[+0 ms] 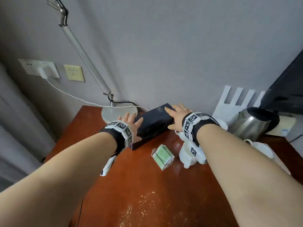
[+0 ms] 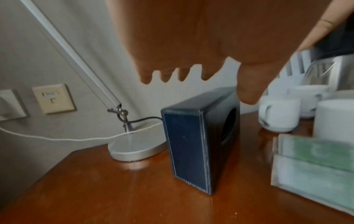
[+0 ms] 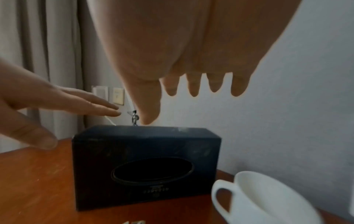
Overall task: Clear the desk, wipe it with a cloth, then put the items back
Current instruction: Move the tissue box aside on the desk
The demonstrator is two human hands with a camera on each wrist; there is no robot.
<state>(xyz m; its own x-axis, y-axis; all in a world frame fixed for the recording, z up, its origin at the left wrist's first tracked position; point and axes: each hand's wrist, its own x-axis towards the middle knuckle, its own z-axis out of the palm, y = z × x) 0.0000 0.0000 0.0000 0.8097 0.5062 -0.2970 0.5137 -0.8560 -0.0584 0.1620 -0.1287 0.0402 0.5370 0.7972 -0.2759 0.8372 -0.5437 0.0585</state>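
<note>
A dark blue tissue box (image 1: 154, 123) stands on its long side at the back of the reddish-brown desk (image 1: 131, 185), its oval opening (image 3: 153, 170) facing me. My left hand (image 1: 131, 120) is at the box's near left end, fingers straight and spread, thumb (image 2: 247, 91) over its top edge. My right hand (image 1: 177, 115) hovers flat over the far right end, fingers (image 3: 193, 86) extended just above the box top (image 3: 145, 131). Neither hand grips it; contact cannot be told. Fine pale specks (image 1: 144, 205) lie on the desk near me.
A desk lamp's round base (image 1: 119, 113) and white cable (image 1: 73, 95) sit left of the box. A clear holder of green packets (image 1: 163, 157), white cups (image 1: 186, 153) and a steel kettle (image 1: 252, 123) crowd the right. The wall is close behind.
</note>
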